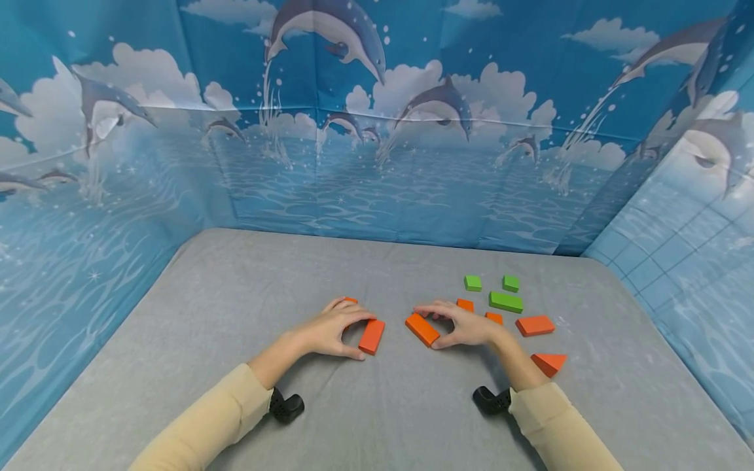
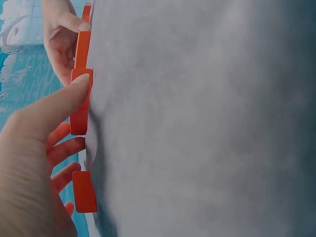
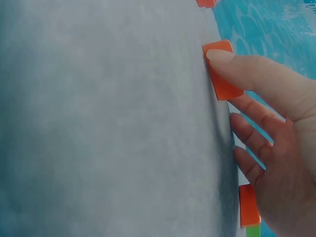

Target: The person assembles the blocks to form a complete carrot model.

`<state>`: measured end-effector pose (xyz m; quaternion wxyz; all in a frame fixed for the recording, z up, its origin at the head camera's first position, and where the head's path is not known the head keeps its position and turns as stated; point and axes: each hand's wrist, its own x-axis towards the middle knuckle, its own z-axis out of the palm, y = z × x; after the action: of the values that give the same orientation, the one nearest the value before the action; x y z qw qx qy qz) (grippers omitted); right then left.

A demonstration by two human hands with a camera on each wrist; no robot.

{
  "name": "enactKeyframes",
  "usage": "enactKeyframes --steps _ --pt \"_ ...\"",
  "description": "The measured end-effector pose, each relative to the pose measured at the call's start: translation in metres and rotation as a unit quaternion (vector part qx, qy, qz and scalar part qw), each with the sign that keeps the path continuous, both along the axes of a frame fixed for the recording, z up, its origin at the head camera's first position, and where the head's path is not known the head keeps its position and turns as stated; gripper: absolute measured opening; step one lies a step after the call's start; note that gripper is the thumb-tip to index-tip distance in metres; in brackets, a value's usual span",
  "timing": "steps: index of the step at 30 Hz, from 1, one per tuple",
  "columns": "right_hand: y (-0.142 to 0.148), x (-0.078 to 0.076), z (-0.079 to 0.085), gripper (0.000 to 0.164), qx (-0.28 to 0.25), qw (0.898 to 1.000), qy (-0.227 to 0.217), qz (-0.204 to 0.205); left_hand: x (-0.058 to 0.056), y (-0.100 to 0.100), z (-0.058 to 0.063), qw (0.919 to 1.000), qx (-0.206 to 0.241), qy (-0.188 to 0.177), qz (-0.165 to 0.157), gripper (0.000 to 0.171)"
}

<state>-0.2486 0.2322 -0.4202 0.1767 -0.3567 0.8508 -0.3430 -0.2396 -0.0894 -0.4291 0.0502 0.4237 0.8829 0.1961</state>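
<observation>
Near the middle of the grey cloth surface, my left hand [image 1: 331, 330] pinches an orange rectangular block [image 1: 372, 337] by its ends, thumb on the near end and fingertips at the far one. Another orange block [image 2: 85, 191] stands behind the left fingers, partly hidden in the head view. My right hand [image 1: 465, 325] grips a second orange rectangular block [image 1: 422, 330] the same way, its thumb [image 3: 222, 57] on the near end. That block lies slanted, and a gap of cloth separates the two held blocks.
Beyond the right hand are small orange blocks [image 1: 494, 318], green blocks [image 1: 506, 301], an orange rectangular block [image 1: 535, 325] and an orange triangular block [image 1: 549, 364] beside the forearm. A blue dolphin-print curtain [image 1: 365, 183] borders the grey cloth [image 1: 400, 412] at the back and sides.
</observation>
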Motion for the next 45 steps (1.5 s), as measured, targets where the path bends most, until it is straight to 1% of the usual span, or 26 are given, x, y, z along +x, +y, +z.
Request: enactKeyframes --steps 5,10,14,18,25,29,37,41,45 --pt "-0.001 0.000 0.001 0.067 0.001 1.000 -0.004 -0.005 -0.001 0.001 -0.001 1.0000 -0.001 0.006 0.002 0.066" --pt "-0.003 0.000 0.000 0.066 -0.008 1.000 0.009 -0.016 -0.002 0.001 0.000 1.0000 0.003 0.005 0.003 0.062" --pt "-0.008 0.004 -0.001 0.063 -0.014 0.999 0.031 -0.037 -0.001 0.002 0.001 1.0000 0.000 0.002 0.003 0.062" --pt "-0.015 0.010 -0.002 0.060 -0.026 0.996 0.050 -0.064 -0.001 0.002 0.001 1.0000 -0.002 0.003 0.002 0.062" --pt "-0.025 0.026 -0.007 0.061 -0.038 0.989 0.057 -0.133 -0.002 0.003 0.000 1.0000 0.002 0.006 0.001 0.061" --pt "-0.030 0.031 -0.012 0.062 -0.046 0.983 0.076 -0.161 -0.002 0.003 0.000 1.0000 0.003 0.007 0.002 0.061" --pt "-0.037 0.033 -0.021 0.061 -0.074 0.971 0.113 -0.198 -0.001 0.004 0.001 1.0000 0.005 0.001 0.004 0.061" --pt "-0.037 0.033 -0.025 0.060 -0.077 0.968 0.120 -0.204 -0.001 0.005 0.001 0.9999 0.007 -0.005 0.009 0.062" --pt "-0.037 0.034 -0.027 0.060 -0.071 0.968 0.117 -0.211 -0.001 0.005 0.000 0.9998 0.010 -0.006 0.015 0.063"
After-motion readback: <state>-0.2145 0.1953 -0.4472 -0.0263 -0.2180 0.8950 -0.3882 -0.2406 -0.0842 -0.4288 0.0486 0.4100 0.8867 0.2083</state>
